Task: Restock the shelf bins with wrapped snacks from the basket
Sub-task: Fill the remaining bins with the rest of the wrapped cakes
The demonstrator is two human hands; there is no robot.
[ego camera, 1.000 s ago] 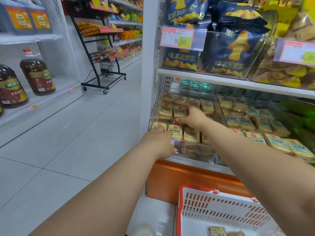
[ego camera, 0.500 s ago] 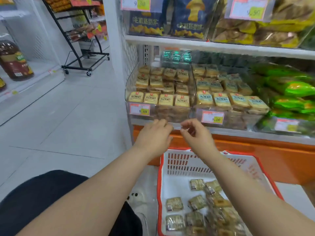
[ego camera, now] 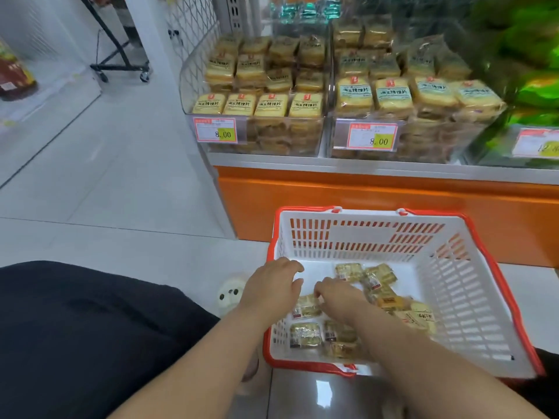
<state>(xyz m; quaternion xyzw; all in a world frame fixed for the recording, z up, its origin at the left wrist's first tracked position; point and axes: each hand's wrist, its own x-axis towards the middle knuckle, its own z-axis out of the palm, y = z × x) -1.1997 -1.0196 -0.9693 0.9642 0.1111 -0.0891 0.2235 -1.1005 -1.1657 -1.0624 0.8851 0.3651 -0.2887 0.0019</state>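
Both hands reach into the white slatted plastic basket with red rim (ego camera: 472, 303): left hand (ego camera: 273, 290) relaxed, empty; right hand (ego camera: 340, 299) fingers a clear-wrapped yellow snack (ego camera: 305, 309) (grip unclear) just beneath.

Both hands are lowered into the white basket (ego camera: 472, 297). A wrapped snack (ego camera: 307, 308) is touched by the right hand (ego camera: 335, 294); the left hand (ego camera: 273, 285) is held open just beside it. Filled shelf bins (ego camera: 257, 95) are seen beyond.
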